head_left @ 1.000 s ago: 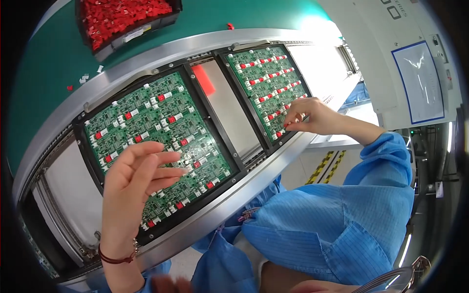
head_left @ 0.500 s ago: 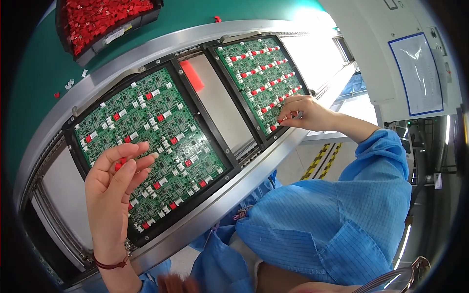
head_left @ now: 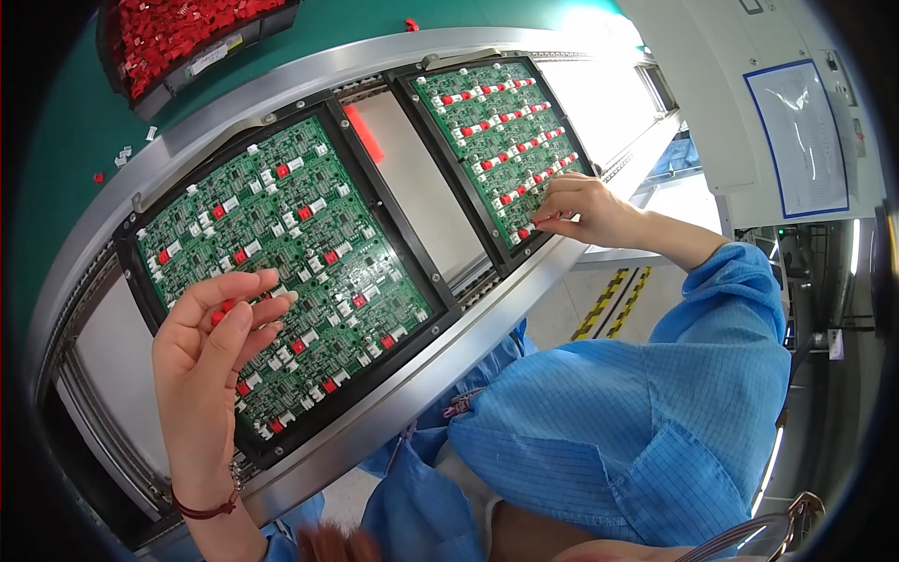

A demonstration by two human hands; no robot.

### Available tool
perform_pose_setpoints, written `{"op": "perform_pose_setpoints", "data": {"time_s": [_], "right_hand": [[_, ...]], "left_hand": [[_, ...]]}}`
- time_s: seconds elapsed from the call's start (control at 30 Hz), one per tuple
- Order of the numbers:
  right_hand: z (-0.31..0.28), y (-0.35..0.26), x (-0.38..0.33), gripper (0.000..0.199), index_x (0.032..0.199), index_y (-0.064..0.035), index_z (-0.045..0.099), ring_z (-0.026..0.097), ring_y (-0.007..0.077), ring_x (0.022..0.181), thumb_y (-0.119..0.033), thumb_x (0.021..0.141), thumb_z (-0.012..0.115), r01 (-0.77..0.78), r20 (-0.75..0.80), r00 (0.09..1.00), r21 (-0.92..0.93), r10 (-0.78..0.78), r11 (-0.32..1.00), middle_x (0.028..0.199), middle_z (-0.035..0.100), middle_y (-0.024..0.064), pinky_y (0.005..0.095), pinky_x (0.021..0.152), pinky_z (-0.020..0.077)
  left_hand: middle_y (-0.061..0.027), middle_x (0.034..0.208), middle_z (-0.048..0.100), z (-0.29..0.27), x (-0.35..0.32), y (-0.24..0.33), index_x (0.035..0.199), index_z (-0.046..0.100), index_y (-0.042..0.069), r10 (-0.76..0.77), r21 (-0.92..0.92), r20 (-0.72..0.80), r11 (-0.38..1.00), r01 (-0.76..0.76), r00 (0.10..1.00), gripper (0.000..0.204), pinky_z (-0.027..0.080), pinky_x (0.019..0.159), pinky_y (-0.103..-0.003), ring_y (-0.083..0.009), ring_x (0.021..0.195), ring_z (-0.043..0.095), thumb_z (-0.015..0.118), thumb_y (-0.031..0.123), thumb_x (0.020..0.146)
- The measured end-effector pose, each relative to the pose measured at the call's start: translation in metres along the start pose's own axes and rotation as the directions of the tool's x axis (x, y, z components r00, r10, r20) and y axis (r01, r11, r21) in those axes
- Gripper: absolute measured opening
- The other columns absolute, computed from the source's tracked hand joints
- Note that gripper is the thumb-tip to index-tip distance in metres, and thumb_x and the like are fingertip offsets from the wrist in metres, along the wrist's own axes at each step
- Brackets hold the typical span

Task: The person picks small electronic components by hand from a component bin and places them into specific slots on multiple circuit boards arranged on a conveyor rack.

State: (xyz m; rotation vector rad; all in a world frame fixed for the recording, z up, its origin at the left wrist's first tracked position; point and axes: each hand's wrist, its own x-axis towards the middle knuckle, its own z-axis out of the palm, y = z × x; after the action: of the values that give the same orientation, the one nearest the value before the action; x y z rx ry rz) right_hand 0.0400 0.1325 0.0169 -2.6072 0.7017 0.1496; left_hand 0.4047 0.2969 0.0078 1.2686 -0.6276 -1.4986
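My left hand [head_left: 208,351] hovers above the left green circuit board [head_left: 375,262], its fingers curled around small red connectors [head_left: 221,313]. Over the near edge of the right circuit board [head_left: 449,140] is my right hand [head_left: 595,214], thumb and fingers pinched together. Its fingertips are beside a red connector [head_left: 524,233] at that board's near corner; whatever lies between them is hidden. Rows of paired red and white connectors cross the right board. On the left board, red connectors are scattered among white ones. Each board sits in a black frame [head_left: 433,245].
A dark bin [head_left: 173,89] heaped with red connectors stands at the far left on a green surface [head_left: 356,23]. Loose white pieces [head_left: 123,155] lie near it. A metal rail [head_left: 524,298] runs along the near side; a red strip [head_left: 363,134] shows between the frames.
The view has shifted slightly, moving the boards a little up and left in it. My right fingers have drawn closer together at the board's corner. My left hand still holds the red connectors.
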Motion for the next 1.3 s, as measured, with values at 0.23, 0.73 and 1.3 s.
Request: {"op": "perform_pose_setpoints", "data": {"time_s": [0.23,0.73,1.3], "right_hand": [[-0.015,-0.008,0.004,0.020,0.095,-0.0038,0.065,0.054,0.0177,0.066,-0.010,0.076,0.066,-0.030,0.051,0.998,0.018,0.029,0.999,0.072,0.057,0.0062,0.0312,0.065,0.0435],[-0.005,-0.101,0.088,0.057,0.076,0.0013,0.063,0.059,0.0352,0.054,-0.054,0.083,0.049,-0.122,0.309,0.942,-0.056,0.133,0.991,0.056,0.056,0.0213,0.0423,0.054,0.0471],[-0.084,-0.101,0.222,0.013,0.088,-0.0020,0.058,0.055,0.0278,0.054,-0.011,0.078,0.056,0.488,-0.427,0.781,-0.037,-0.456,0.872,0.063,0.056,0.0158,0.0363,0.051,0.0425]], "left_hand": [[-0.0135,0.107,0.058,-0.005,0.002,-0.002,0.107,0.053,-0.003,0.028,-0.020,0.005,0.999,-0.028,1.000,0.020,0.049,0.081,-0.022,-0.0178,0.096,0.060,0.046,0.006,0.089],[-0.0141,0.090,0.062,-0.026,-0.006,0.014,0.093,0.054,-0.001,0.212,-0.163,0.000,0.964,-0.209,0.977,0.018,0.052,0.072,-0.028,-0.0199,0.081,0.063,0.055,0.017,0.087],[-0.0011,0.071,0.055,-0.033,0.012,0.048,0.091,0.058,-0.001,0.354,0.030,-0.320,0.931,-0.364,0.879,0.019,0.039,0.049,-0.018,-0.0055,0.055,0.047,0.056,0.018,0.087]]}}
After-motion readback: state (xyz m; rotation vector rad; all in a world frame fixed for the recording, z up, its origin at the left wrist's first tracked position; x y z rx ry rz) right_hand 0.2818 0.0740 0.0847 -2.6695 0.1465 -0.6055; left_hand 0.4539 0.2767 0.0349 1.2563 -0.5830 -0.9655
